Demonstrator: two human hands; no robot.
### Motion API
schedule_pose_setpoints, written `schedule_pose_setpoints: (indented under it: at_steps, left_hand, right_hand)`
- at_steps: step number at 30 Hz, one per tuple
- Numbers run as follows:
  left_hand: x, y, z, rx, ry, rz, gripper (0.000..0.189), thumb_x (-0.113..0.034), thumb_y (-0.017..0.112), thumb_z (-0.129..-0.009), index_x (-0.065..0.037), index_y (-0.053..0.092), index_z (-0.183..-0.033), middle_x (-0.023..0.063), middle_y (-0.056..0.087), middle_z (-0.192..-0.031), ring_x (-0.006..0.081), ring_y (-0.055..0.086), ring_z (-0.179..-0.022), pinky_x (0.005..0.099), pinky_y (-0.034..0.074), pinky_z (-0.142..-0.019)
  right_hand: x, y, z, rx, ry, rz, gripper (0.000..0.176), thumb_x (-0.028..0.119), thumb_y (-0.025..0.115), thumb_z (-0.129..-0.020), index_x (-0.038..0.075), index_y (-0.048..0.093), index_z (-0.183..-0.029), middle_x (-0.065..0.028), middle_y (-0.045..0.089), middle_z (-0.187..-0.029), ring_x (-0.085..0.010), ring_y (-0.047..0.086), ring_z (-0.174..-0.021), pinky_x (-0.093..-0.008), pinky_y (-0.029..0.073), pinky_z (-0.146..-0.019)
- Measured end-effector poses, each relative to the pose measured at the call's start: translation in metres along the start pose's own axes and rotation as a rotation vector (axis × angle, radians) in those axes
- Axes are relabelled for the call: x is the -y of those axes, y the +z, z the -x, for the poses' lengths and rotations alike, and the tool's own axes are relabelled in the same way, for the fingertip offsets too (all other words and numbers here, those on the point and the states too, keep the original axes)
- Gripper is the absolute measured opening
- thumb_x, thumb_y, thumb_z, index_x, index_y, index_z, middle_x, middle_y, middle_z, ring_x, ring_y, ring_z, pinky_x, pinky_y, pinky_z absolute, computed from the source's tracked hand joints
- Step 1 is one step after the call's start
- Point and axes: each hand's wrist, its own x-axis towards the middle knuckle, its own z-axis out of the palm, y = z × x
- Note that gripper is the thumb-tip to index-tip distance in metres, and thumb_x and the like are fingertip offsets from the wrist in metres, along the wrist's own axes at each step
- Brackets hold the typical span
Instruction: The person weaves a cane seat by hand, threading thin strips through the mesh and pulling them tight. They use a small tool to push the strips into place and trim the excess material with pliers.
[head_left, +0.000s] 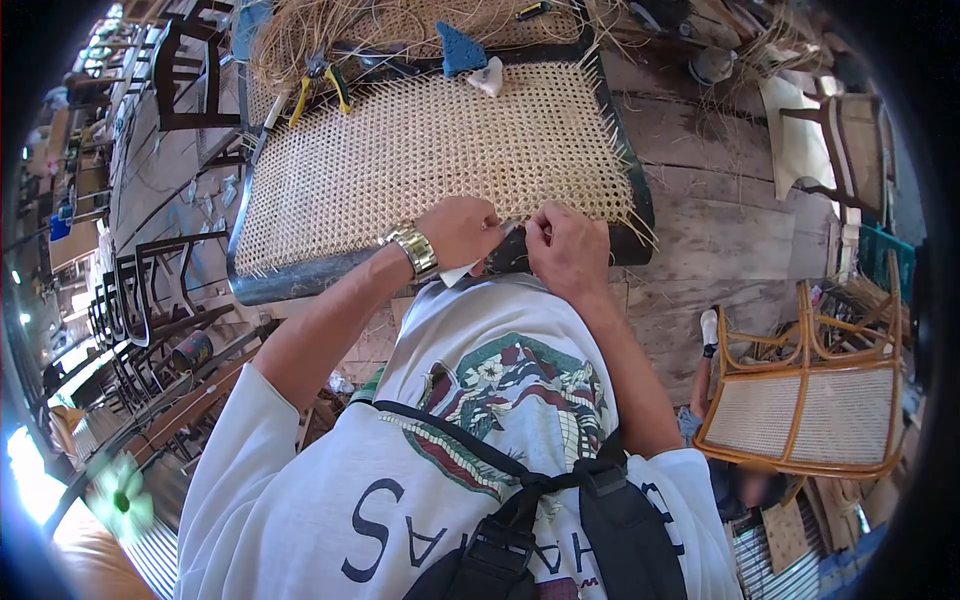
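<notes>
Spread before me is a woven cane panel (440,150) in a dark frame (300,285), with loose strand ends sticking out along its right side. My left hand (458,235), with a gold watch (411,248) on its wrist, is closed at the near edge of the weave. Close beside it, my right hand (568,250) is also closed, its fingers curled in a pinch over the dark rail. What the fingertips hold is hidden or too small to make out. A small white piece (458,275) shows just below my left hand.
Yellow-handled pliers (322,88), a blue block (460,50) and a white lump (488,77) lie at the panel's far side. Loose cane strands (330,30) heap beyond. Dark chair frames (150,290) stand left; a rattan seat (800,415) and a person's arm (702,375) are right.
</notes>
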Motion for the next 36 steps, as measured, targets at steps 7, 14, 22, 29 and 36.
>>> schedule_pose_setpoints:
  at_steps: [7, 14, 22, 29, 36]
  left_hand:
    - [-0.006, -0.008, -0.003, 0.167, -0.107, 0.287, 0.034, -0.028, 0.055, -0.091, 0.001, 0.066, -0.107, 0.0083, 0.069, -0.065, 0.0182, 0.069, -0.058, 0.0336, 0.051, -0.052]
    - [0.001, 0.014, -0.008, 0.067, -0.074, 0.347, 0.031, -0.024, 0.054, -0.095, 0.002, 0.063, -0.109, 0.0095, 0.070, -0.068, 0.0186, 0.069, -0.058, 0.0338, 0.052, -0.052]
    - [0.005, 0.020, -0.027, 0.013, -0.034, -0.053, 0.023, -0.020, 0.050, -0.098, -0.002, 0.062, -0.103, 0.0167, 0.069, -0.073, 0.0277, 0.071, -0.062, 0.0426, 0.056, -0.062]
    - [-0.019, 0.029, -0.031, -0.243, -0.020, -0.235, 0.032, -0.030, 0.050, -0.099, -0.002, 0.064, -0.094, 0.0281, 0.066, -0.082, 0.0468, 0.065, -0.079, 0.0544, 0.051, -0.070]
    - [0.006, 0.027, -0.003, -0.364, 0.009, -0.117, 0.030, -0.029, 0.047, -0.101, -0.002, 0.059, -0.101, 0.0264, 0.066, -0.080, 0.0442, 0.065, -0.075, 0.0540, 0.050, -0.067]
  right_hand:
    - [0.000, -0.002, -0.002, 0.018, 0.010, -0.039, 0.012, 0.022, 0.064, -0.084, 0.011, 0.063, -0.080, -0.0062, 0.066, -0.076, -0.0282, 0.065, -0.075, -0.0441, 0.039, -0.069]
    - [0.000, -0.003, -0.001, 0.011, -0.001, -0.067, 0.011, 0.021, 0.064, -0.084, 0.011, 0.063, -0.080, -0.0062, 0.065, -0.076, -0.0285, 0.065, -0.074, -0.0440, 0.039, -0.069]
    - [-0.002, -0.002, 0.003, -0.016, 0.033, -0.155, 0.007, 0.017, 0.065, -0.083, 0.011, 0.063, -0.082, -0.0068, 0.066, -0.080, -0.0278, 0.065, -0.077, -0.0425, 0.039, -0.071]
    - [-0.004, -0.005, 0.003, -0.039, 0.001, -0.142, 0.006, 0.017, 0.065, -0.083, 0.010, 0.065, -0.084, -0.0076, 0.067, -0.080, -0.0285, 0.065, -0.078, -0.0418, 0.039, -0.071]
    - [-0.003, -0.004, 0.003, -0.022, 0.047, -0.151, 0.007, 0.017, 0.065, -0.083, 0.010, 0.065, -0.082, -0.0063, 0.068, -0.079, -0.0279, 0.065, -0.076, -0.0426, 0.040, -0.070]
